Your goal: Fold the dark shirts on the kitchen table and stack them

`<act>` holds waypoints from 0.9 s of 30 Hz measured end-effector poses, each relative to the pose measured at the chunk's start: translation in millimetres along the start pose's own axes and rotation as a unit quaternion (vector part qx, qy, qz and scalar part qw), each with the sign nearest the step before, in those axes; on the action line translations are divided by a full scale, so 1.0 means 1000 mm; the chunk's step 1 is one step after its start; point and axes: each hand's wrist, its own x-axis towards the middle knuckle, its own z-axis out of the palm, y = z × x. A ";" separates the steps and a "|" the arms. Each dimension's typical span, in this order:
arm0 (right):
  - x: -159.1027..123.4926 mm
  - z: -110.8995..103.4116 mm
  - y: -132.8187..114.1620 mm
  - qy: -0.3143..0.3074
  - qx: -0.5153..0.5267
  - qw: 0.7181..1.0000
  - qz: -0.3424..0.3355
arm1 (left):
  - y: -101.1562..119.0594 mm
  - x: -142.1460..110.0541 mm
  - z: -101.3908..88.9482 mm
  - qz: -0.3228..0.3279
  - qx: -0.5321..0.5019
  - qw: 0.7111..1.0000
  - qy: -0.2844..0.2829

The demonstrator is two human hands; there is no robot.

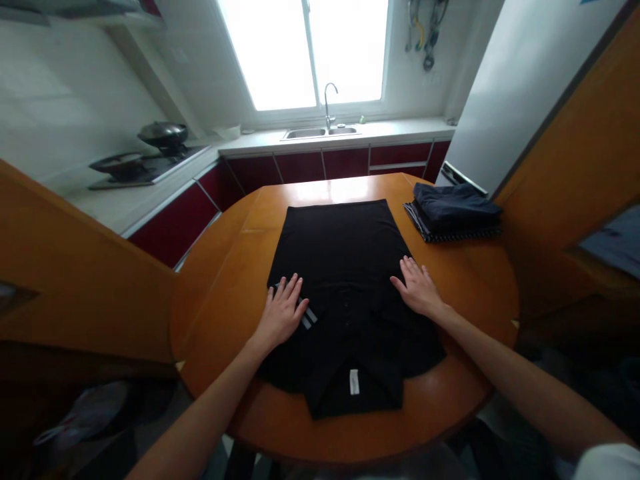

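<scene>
A black polo shirt (345, 247) lies spread flat on the wooden table (220, 267), its collar toward me and its hem at the far side. A white label (354, 382) shows inside the collar, and a short button placket runs up the middle. My left hand (284, 310) rests flat on the shirt's left side, partly over some light stripes (309, 319). On the right edge of the shirt lies my right hand (416, 287), palm down with fingers stretched out. Neither hand grips the cloth.
Folded dark clothes (453, 210) are stacked at the table's far right. Beyond the table runs a counter with a sink (320, 133) and faucet (327, 107). A stove (150, 167) with pans stands at the left, a pale refrigerator (520, 87) at the right.
</scene>
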 end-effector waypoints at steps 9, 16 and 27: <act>0.006 0.009 0.024 0.030 0.036 0.998 0.043 | -0.011 0.002 -0.008 -0.074 -0.063 0.995 0.004; 0.008 -0.002 0.017 0.122 0.094 0.988 -0.013 | -0.048 0.008 -0.004 -0.077 -0.079 0.994 0.014; -0.006 -0.007 -0.005 0.095 0.017 0.993 -0.069 | -0.021 0.006 -0.016 -0.040 -0.023 0.996 0.074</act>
